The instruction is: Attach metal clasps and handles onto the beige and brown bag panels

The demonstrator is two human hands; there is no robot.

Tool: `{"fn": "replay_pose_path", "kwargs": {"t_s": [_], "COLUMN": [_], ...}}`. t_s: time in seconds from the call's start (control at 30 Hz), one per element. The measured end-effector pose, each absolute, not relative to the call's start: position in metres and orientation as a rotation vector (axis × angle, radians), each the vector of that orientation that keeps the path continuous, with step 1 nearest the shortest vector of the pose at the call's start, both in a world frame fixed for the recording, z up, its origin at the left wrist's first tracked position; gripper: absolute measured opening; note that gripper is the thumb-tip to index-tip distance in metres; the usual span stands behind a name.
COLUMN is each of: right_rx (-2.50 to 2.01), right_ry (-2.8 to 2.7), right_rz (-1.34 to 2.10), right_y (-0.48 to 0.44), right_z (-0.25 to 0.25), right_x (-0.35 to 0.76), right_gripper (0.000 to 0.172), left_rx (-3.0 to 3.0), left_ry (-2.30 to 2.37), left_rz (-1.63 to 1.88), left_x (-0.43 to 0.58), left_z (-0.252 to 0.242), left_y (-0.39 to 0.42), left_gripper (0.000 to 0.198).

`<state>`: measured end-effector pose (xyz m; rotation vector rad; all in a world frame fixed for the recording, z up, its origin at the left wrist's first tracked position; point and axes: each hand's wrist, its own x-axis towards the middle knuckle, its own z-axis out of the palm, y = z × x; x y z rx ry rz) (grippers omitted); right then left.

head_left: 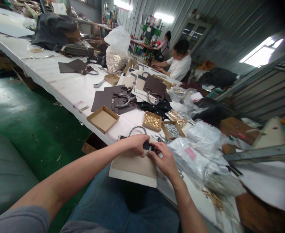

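A beige bag panel (132, 166) with a paler lower border lies at the near table edge, partly over my lap. From its far edge rises a curved handle (137, 128) in clear wrap. My left hand (139, 145) is closed at the panel's upper right, its fingertips on a short black strap (146, 146). Opposite it, my right hand (163, 156) pinches the strap's other end between thumb and fingers. A small pale or metallic piece shows on the strap, too small to make out. The left fingers partly cover the strap.
Beyond the panel stand a shallow cardboard tray (103, 119), a box of gold hardware (152, 121) and a box of silver hardware (173, 130). Dark brown bag panels (103, 101) lie farther back. Plastic bags (191, 158) crowd the right. Two people sit at the far end.
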<state>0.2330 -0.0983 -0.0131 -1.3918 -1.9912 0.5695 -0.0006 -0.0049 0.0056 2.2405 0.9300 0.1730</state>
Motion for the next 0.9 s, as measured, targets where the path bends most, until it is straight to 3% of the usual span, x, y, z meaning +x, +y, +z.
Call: {"fn": "replay_pose_path", "kwargs": {"t_s": [0.43, 0.9], "right_rx": [-1.307, -1.280], "right_ry": [-2.050, -2.006], "right_rz": [0.500, 0.483], "right_y": [-0.097, -0.100], "right_z": [-0.017, -0.022], "right_x": [0.235, 0.234], "right_gripper": [0.018, 0.014], "left_rx": [2.252, 2.243], "left_ry": [0.904, 0.882], "left_rz": [0.196, 0.219], "left_x": [-0.002, -0.003], "left_z": [-0.003, -0.005], "left_y": [-0.002, -0.002], "left_gripper": [0.080, 0.075]}}
